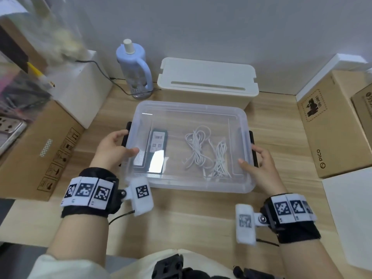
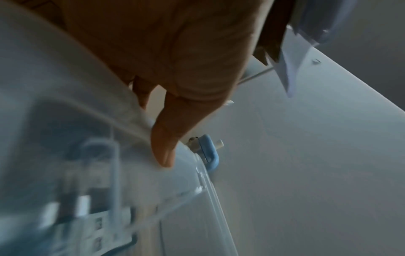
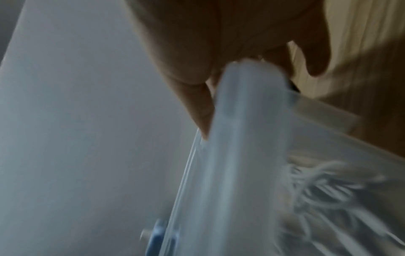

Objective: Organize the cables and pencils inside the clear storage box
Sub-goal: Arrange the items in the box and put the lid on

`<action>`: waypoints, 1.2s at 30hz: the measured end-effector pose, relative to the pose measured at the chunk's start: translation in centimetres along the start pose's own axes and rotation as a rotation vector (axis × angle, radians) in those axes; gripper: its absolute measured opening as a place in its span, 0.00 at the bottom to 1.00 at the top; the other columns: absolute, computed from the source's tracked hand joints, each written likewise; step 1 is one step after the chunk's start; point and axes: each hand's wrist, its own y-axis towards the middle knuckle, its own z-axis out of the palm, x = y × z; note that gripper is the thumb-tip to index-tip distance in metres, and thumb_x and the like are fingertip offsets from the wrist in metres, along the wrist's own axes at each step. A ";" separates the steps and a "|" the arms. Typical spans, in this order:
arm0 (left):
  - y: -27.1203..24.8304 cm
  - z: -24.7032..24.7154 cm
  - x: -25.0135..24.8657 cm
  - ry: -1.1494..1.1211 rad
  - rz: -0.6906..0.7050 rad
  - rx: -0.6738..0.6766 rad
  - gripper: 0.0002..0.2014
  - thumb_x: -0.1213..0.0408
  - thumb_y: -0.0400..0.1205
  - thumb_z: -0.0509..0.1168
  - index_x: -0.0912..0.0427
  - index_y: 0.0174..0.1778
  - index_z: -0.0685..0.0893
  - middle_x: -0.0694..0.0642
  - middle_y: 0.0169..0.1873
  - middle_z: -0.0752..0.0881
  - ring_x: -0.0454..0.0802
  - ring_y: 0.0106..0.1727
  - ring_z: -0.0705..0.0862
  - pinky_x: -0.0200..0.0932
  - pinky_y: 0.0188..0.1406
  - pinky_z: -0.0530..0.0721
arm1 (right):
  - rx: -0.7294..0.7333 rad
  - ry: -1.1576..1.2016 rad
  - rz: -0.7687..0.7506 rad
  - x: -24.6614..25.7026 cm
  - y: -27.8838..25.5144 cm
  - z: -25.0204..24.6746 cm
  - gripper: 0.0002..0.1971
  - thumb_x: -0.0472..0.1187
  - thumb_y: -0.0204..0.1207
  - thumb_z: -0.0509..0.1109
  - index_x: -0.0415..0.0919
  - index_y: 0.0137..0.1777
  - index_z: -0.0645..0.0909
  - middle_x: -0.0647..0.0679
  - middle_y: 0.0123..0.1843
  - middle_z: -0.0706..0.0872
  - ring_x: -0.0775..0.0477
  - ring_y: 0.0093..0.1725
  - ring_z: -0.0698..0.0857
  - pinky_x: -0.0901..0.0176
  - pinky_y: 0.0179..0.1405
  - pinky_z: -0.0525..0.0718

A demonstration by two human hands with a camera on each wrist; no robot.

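Note:
The clear storage box (image 1: 190, 185) sits on the wooden desk with its clear lid on. Through the lid I see two coiled white cables (image 1: 198, 149) on the right side and a dark flat pencil pack (image 1: 156, 143) with a white label on the left. My left hand (image 1: 126, 143) grips the box's left edge, thumb on the lid (image 2: 65, 121), fingers at the black latch (image 1: 128, 127). My right hand (image 1: 249, 155) grips the right edge (image 3: 241, 138) the same way at the other black latch (image 1: 254, 150). The wrist views are blurred; the cables (image 3: 328, 190) show through the wall.
A white cable-management box (image 1: 207, 83) stands right behind the clear box, with a pale blue bottle (image 1: 133, 67) to its left. Cardboard boxes (image 1: 40, 150) flank the left side and another (image 1: 334, 125) the right. White paper (image 1: 350, 214) lies at the right front.

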 end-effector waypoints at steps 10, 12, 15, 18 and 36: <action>0.8 -1.2 -1.9 0.164 -0.096 0.208 0.22 0.76 0.68 0.75 0.61 0.57 0.81 0.58 0.41 0.85 0.56 0.41 0.83 0.46 0.36 0.86 | -0.029 0.014 0.193 2.1 1.4 -0.8 0.23 0.41 0.64 0.79 0.41 0.59 0.80 0.44 0.52 0.87 0.42 0.50 0.86 0.47 0.55 0.83; 0.9 -0.5 -1.9 0.253 -0.013 0.118 0.18 0.75 0.70 0.75 0.61 0.54 0.82 0.57 0.39 0.85 0.55 0.39 0.82 0.49 0.40 0.83 | -0.101 -0.215 0.079 2.5 1.0 -0.3 0.21 0.43 0.67 0.77 0.41 0.60 0.80 0.44 0.51 0.86 0.42 0.49 0.83 0.49 0.54 0.81; 0.8 0.4 -1.6 0.367 0.068 0.079 0.19 0.72 0.73 0.73 0.65 0.59 0.81 0.58 0.44 0.84 0.57 0.46 0.82 0.51 0.48 0.82 | -0.133 -0.298 0.017 2.6 0.7 0.4 0.17 0.42 0.71 0.73 0.38 0.59 0.80 0.40 0.53 0.86 0.39 0.51 0.83 0.54 0.48 0.78; 1.0 0.5 -1.6 0.448 0.075 0.066 0.20 0.70 0.73 0.73 0.67 0.60 0.80 0.61 0.47 0.84 0.61 0.50 0.83 0.54 0.52 0.83 | -0.147 -0.366 0.020 2.7 1.0 0.5 0.16 0.43 0.70 0.74 0.37 0.56 0.81 0.39 0.52 0.87 0.36 0.51 0.83 0.52 0.48 0.79; 0.8 1.7 -2.2 0.702 0.117 -0.004 0.16 0.58 0.73 0.72 0.66 0.50 0.80 0.63 0.45 0.84 0.61 0.46 0.83 0.46 0.38 0.76 | -0.127 -0.570 0.042 3.9 1.1 1.2 0.13 0.41 0.71 0.70 0.34 0.53 0.81 0.38 0.46 0.87 0.36 0.47 0.82 0.56 0.40 0.75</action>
